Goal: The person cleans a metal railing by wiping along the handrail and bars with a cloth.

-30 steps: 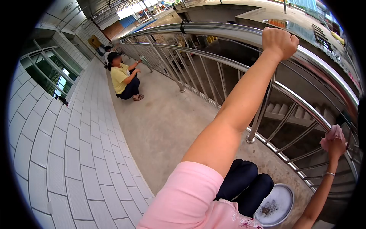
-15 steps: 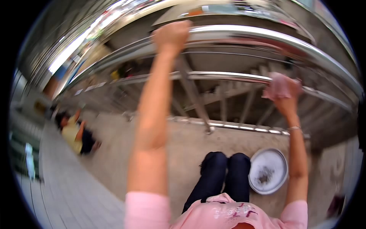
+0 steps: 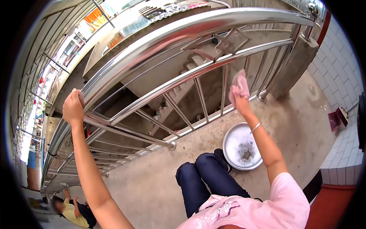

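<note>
My left hand (image 3: 73, 108) is closed around the thick shiny top rail (image 3: 152, 42) of a metal railing, at the left of the view. A damp-looking pink cloth (image 3: 240, 78) is bunched in my right hand (image 3: 241, 96), whose fingers are wrapped round it. The cloth is up against or just in front of the upright bars (image 3: 224, 89) below the middle rail (image 3: 206, 68); whether it touches them I cannot tell. Under my right forearm, a round metal basin (image 3: 225, 139) stands on the floor, holding sudsy water with a dark patch.
Another person in a yellow top (image 3: 72, 213) is low beside the railing at the far left. A concrete post (image 3: 295, 68) ends the railing at right, near a white tiled wall (image 3: 335, 49). A dark red dustpan-like object (image 3: 335, 119) is by that wall. Stairs (image 3: 173, 101) show beyond the bars.
My view has swung toward the right end of the railing. My right hand, with the cloth, has gone from the middle rail to the upright bars below it. My left hand still grips the top rail.
</note>
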The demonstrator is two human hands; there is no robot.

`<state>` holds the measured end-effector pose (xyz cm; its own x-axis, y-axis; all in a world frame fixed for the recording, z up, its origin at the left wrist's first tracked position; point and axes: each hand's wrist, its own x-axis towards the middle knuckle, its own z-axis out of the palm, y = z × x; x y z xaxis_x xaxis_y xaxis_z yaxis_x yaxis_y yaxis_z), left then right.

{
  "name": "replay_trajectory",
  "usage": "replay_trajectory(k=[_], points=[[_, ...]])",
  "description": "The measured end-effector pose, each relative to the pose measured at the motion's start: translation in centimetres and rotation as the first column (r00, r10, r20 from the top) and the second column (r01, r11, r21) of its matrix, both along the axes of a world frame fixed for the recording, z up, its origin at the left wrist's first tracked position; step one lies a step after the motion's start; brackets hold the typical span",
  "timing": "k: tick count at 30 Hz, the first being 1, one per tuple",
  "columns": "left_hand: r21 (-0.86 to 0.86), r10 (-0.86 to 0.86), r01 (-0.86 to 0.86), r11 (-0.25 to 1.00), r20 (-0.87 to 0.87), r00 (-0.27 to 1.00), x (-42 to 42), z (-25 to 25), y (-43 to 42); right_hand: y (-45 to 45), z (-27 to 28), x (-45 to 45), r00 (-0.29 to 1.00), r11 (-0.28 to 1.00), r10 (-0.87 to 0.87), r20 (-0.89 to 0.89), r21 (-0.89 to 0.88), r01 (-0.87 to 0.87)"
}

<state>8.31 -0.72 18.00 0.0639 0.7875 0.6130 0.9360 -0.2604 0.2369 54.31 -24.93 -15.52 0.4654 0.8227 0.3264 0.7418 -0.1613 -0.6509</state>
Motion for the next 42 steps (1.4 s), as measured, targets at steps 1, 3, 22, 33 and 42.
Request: replay_trajectory(k=[1,3,22,33,42], points=[[0.033,0.007,-0.007,0.999,0.008,1.000,-0.2,-0.1,0.4,1.0,1.1,0.9,0.983,0.991,0.025,0.180,-0.132,-0.001],[0.037,-0.012,0.013,0.999,-0.032,0.999,-1.0,-0.1,1.3,4.6,3.2,0.4,1.000,0.931,-0.003,-0.013,0.366,0.008],[0.263,-0.285,0.366,0.893,-0.299,0.911,-5.5,-0.1,3.5,9.8,-22.4,-0.8,0.488,0.958,-0.026,-0.872,0.117,0.261],[0.182,-0.357,0.342,0.922,0.057,0.932,-3.1,-0.2,2.2,5.0,-21.2,-2.3,0.543,0.877,-0.369,-0.754,-0.476,-0.064],[0.419,-0.116,0.403,0.814,-0.563,0.818,-3.2,-0.7,2.9,4.2,1.8,-5.9,0.884,0.920,0.385,-0.266,0.032,-0.391]])
